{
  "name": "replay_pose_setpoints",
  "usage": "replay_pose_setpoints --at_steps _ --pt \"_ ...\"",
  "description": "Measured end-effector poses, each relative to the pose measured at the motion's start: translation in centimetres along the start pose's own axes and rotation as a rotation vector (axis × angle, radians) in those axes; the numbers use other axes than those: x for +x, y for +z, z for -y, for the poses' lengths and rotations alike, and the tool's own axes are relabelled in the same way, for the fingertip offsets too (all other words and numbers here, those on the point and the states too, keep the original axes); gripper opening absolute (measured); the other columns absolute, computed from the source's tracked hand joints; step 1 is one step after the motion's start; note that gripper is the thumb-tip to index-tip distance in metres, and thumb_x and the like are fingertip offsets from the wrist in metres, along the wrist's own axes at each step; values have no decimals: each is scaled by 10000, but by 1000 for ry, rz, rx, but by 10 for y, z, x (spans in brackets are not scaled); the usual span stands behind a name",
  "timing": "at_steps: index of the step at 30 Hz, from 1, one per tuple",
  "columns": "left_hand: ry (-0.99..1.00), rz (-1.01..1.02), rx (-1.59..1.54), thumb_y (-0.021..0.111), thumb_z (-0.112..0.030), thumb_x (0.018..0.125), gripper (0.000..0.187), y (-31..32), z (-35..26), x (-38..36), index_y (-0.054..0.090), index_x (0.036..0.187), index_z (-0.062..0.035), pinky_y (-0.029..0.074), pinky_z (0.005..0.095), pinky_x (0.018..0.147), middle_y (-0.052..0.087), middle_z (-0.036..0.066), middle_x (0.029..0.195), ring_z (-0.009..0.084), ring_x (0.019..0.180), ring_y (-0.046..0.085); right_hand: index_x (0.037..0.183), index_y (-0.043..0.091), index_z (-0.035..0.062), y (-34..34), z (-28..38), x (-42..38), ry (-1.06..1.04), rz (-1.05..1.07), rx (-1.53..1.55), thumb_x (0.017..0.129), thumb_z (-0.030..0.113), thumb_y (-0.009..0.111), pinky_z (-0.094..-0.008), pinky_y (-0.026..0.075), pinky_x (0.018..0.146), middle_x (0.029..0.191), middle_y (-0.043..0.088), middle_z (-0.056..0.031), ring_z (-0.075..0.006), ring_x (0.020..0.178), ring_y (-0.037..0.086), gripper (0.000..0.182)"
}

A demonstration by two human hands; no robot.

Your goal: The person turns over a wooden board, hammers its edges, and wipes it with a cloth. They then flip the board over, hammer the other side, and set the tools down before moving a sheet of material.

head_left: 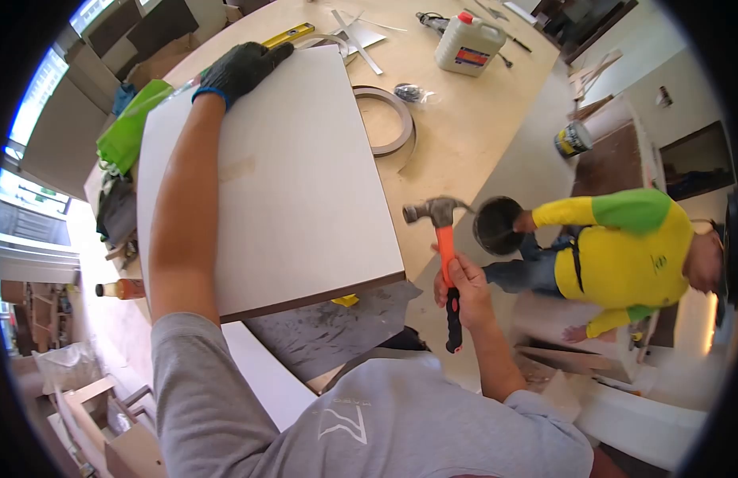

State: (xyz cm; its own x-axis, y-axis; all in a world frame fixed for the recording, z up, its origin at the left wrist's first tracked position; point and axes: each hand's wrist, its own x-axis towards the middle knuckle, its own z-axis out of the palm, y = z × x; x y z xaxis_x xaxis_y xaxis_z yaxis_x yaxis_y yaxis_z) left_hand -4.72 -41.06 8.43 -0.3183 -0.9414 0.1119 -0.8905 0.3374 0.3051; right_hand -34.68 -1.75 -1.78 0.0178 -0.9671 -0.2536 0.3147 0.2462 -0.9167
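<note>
My right hand [467,288] is bare and wrapped around the handle of a claw hammer [446,243]. The hammer is held upright, its metal head on top and its orange and black handle below. My left hand [243,73], in a dark glove with a blue cuff, grips the far edge of a large white board [297,183]. Its fingertips are partly hidden there. The left forearm lies across the board. A dark edge runs along the board's near side, and the hammer is apart from it, to its right.
On the wooden table [464,111] lie a roll of edge banding [406,127], a white jug with a red cap [469,46] and a yellow spirit level [289,35]. A green bag [134,127] hangs left. To the right, a co-worker [624,247] holds a black bucket [498,225].
</note>
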Motion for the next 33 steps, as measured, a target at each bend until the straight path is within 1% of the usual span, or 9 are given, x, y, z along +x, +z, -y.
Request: replay_pose_setpoints --at_steps 2,5,8,11,14,18,21,22,33 --pt "-5 -24 1 428 -624 942 710 4 2 2 726 907 19 475 407 851 697 235 889 354 850 656 1490 342 98 15 11 8 -39 -36 46 1052 254 427 -231 414 462 708 497 -20 -80 523 468 473" --pt "-13 -11 -5 443 -620 943 698 5 5 4 727 896 16 477 401 837 699 226 857 335 825 658 1537 264 139 20 19 19 -91 31 55 1053 231 419 -215 403 449 731 498 -19 -70 499 441 517" --pt "-66 39 -3 466 -625 936 684 2 4 7 732 915 4 481 384 823 700 213 849 294 804 663 1562 178 178 32 10 26 -90 -14 172 1056 230 411 -196 389 439 708 477 -3 -59 474 412 560" --pt "-147 94 23 476 -631 932 675 1 5 11 740 932 -9 487 367 823 704 195 844 264 811 672 1564 167 182 31 -2 30 -106 66 -11 1056 230 409 -191 387 439 690 464 8 -50 472 396 565" --pt "-193 76 -24 485 -636 928 668 0 -2 6 745 949 -21 490 352 834 710 177 842 252 822 676 1561 187 184 42 -2 32 -128 -14 59 1058 224 399 -186 379 427 675 453 19 -36 462 365 548" --pt "-122 69 35 488 -640 924 666 3 9 12 747 973 -28 491 348 843 713 175 859 260 831 674 1559 198 181 30 1 44 -190 58 -96 1061 224 388 -179 375 423 674 445 27 -28 455 355 536" --pt "-136 99 14 489 -642 923 669 2 6 10 746 978 -26 488 348 848 713 177 869 262 832 672 1557 208 179 41 10 55 -197 -49 23 1059 201 390 -174 371 424 673 441 32 -23 467 361 531" --pt "-146 101 13 488 -643 922 671 2 4 9 745 981 -26 487 349 850 713 179 873 262 835 671 1556 214 180 36 7 58 -150 15 -38 1060 200 387 -175 371 422 669 434 35 -22 482 362 525" --pt "-105 70 6 483 -645 924 698 3 2 7 737 999 1 485 358 865 720 177 889 255 828 666 1557 204 179 29 11 56 -183 65 -122 1058 197 393 -173 366 416 660 424 38 -24 493 356 534"
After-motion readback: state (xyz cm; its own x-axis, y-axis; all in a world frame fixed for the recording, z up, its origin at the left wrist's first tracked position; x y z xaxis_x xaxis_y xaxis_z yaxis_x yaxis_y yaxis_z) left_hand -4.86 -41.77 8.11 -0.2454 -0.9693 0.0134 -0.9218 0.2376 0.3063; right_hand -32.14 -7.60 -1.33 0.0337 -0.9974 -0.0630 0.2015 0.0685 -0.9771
